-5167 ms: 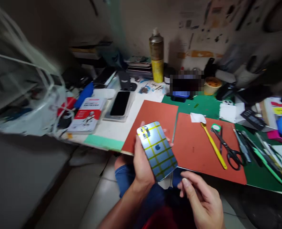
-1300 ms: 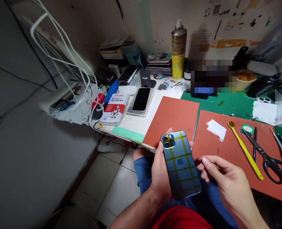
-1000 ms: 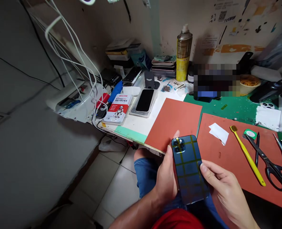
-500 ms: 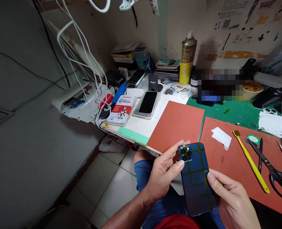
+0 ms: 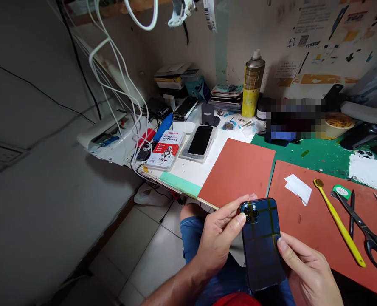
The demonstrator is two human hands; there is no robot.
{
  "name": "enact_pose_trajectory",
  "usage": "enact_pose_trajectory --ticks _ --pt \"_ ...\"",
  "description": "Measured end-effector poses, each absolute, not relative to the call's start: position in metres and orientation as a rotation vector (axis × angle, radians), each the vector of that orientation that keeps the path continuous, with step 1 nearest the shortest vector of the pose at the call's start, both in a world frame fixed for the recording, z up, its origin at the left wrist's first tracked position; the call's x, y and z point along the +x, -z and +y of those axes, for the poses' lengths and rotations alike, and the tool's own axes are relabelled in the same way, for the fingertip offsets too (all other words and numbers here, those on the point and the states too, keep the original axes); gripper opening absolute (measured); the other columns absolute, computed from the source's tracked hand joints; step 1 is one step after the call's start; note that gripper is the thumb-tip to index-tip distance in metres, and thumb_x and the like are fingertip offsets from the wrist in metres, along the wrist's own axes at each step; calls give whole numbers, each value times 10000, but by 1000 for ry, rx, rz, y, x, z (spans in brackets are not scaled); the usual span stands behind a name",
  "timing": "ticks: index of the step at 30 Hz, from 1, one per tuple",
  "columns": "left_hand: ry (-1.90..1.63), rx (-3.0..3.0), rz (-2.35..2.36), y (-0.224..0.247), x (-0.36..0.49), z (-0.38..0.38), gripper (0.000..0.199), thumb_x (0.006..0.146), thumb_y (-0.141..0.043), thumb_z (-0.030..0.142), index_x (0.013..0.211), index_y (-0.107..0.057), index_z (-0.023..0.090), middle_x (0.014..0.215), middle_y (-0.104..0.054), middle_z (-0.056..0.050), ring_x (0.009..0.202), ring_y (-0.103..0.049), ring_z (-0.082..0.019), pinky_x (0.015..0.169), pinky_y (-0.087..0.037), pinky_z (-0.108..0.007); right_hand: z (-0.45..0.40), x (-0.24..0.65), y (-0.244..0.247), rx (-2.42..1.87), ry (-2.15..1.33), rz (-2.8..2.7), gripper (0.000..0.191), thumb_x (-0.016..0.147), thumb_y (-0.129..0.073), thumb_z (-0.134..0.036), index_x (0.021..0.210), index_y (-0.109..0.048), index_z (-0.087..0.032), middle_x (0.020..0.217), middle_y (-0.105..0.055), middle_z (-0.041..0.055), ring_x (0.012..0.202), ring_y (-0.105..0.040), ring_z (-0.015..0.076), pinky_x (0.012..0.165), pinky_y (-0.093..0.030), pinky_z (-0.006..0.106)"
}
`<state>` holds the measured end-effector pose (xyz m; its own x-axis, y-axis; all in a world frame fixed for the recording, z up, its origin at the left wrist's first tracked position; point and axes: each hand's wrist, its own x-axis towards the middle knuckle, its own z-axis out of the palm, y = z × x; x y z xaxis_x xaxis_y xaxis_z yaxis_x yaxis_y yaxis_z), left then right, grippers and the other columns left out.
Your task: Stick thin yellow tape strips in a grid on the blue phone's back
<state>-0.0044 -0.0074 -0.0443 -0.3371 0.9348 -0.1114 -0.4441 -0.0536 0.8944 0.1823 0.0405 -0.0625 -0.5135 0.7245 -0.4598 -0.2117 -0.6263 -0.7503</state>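
A dark blue smartphone (image 5: 262, 250) is held back side up over my lap, its camera lenses at the upper left corner. Yellowish strips cross its back in a grid. My left hand (image 5: 222, 231) grips the upper left edge, thumb beside the cameras. On the opposite edge, my right hand (image 5: 308, 259) pinches the phone with its thumb on the back; the fingers beneath are partly hidden. Just beyond the phone lie two reddish-brown mats, a left mat (image 5: 239, 170) and a right mat (image 5: 293, 229).
On the right mat lie a white paper piece (image 5: 298, 189), a yellow brush (image 5: 339, 223) and black scissors (image 5: 363, 229). Farther left are another phone (image 5: 203, 140) on a clear case and a battery box (image 5: 166, 149). A spray can (image 5: 254, 85) stands behind. White cables (image 5: 121, 80) hang at left.
The whole view has shifted slightly, so the bench appears a little lower. The phone is tilted a bit, and its back looks darker. Both hands keep their hold.
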Motion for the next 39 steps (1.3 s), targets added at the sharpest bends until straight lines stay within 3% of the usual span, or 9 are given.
enact_pose_trajectory --ticks 7,13,27,33,36,39 --pt "-1624 615 1115 41 -4 -8 313 1039 -680 278 1335 -779 277 1399 -748 -98 1352 -673 -299 1213 -486 -471 37 184 69 -1087 -2092 -848 342 859 -875 -442 1182 -868 -330 1153 -844 138 997 -819 375 850 -698 436" --pt "-1620 563 1117 37 -4 -7 305 1025 -708 301 1318 -786 267 1375 -762 -95 1332 -688 -289 1197 -495 -438 35 187 72 -1122 -2102 -827 372 840 -886 -464 1162 -881 -277 1163 -836 170 1038 -809 393 876 -686 424" --pt "-1629 407 1176 32 -4 -3 268 980 -757 368 1196 -839 231 1268 -808 -108 1261 -727 -293 1138 -519 -409 32 192 76 -1133 -2115 -866 423 834 -886 -472 1203 -870 -265 1066 -853 169 845 -819 375 706 -695 411" --pt "-1626 400 1237 23 -6 5 349 1047 -633 425 1067 -869 170 1180 -830 -137 1169 -760 -304 1112 -536 -441 31 194 76 -1127 -2149 -847 408 849 -877 -449 1221 -863 -281 1081 -853 162 859 -818 373 728 -695 420" --pt "-1625 405 1217 22 -8 5 386 1060 -596 434 1080 -866 159 1170 -831 -145 1177 -755 -305 1138 -516 -451 30 197 79 -1144 -2161 -830 426 845 -883 -441 1242 -853 -291 1086 -853 154 883 -818 379 740 -696 422" --pt "-1584 442 1198 24 -10 1 327 1025 -671 410 1186 -837 179 1204 -824 -138 1205 -746 -302 1114 -532 -428 30 200 83 -1169 -2168 -818 461 839 -889 -438 1270 -842 -281 1103 -850 153 902 -816 384 746 -696 414"
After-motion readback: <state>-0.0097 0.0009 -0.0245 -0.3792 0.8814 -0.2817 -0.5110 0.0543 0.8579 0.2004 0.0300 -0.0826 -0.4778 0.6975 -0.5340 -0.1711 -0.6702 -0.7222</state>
